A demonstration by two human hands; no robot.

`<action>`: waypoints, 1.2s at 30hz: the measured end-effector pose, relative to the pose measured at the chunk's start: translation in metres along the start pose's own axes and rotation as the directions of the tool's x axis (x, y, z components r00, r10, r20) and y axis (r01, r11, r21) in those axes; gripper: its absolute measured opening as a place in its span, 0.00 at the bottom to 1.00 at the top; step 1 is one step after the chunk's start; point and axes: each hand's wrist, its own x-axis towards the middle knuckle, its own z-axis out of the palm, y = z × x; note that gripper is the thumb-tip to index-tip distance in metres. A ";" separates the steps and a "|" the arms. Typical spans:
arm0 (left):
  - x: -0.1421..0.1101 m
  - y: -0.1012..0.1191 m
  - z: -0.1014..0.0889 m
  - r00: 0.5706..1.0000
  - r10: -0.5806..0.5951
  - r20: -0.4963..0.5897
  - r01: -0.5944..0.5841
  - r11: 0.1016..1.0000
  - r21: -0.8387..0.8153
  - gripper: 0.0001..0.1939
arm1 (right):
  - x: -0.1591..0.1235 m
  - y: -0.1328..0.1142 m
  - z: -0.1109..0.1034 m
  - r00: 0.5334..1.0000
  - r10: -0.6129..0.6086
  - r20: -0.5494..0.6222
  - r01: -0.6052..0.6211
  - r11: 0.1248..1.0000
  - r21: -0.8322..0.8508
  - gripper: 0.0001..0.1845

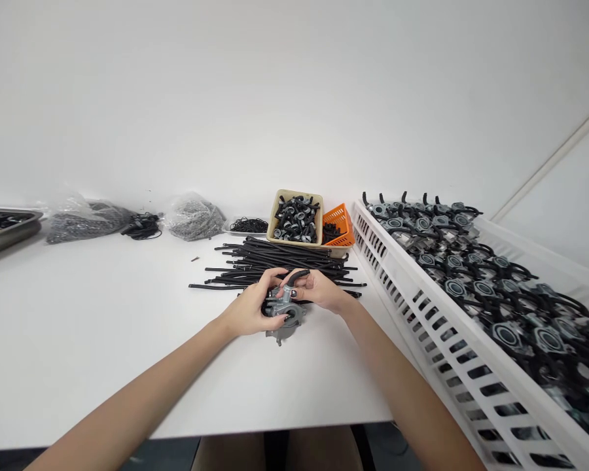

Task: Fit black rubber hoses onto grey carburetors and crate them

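Note:
A grey metal carburetor [283, 307] is held just above the white table, in front of a pile of black hoses [275, 258]. My left hand [252, 307] wraps round its left side, with the thumb across the front near the round bore. A short curved black rubber tube [298, 277] rises from the carburetor's top and bends right. My right hand [319, 291] is closed on this tube near its base, thumb in front. The fingers behind the carburetor and tube are partly hidden.
On the right stands a white slotted crate [422, 314] with rows of carburetors. Behind the hoses are a cream bin [273, 219] of small parts and an orange basket [346, 226]. Farther left lie a tray of black rings [248, 226], plastic bags [194, 216] and a metal tray [10, 243].

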 end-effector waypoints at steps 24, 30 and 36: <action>-0.001 0.004 -0.001 0.999 -0.037 -0.004 0.037 0.999 0.034 0.40 | -0.003 -0.004 0.001 0.999 -0.031 0.028 0.033 0.997 -0.065 0.21; -0.001 0.003 -0.001 1.000 -0.031 0.003 0.031 0.999 0.005 0.40 | 0.001 0.002 0.003 0.999 -0.036 -0.016 0.035 0.998 -0.057 0.20; -0.001 0.005 -0.001 0.999 -0.043 -0.006 0.043 0.998 0.034 0.40 | 0.005 0.007 0.007 0.991 -0.003 -0.136 -0.002 0.999 -0.032 0.25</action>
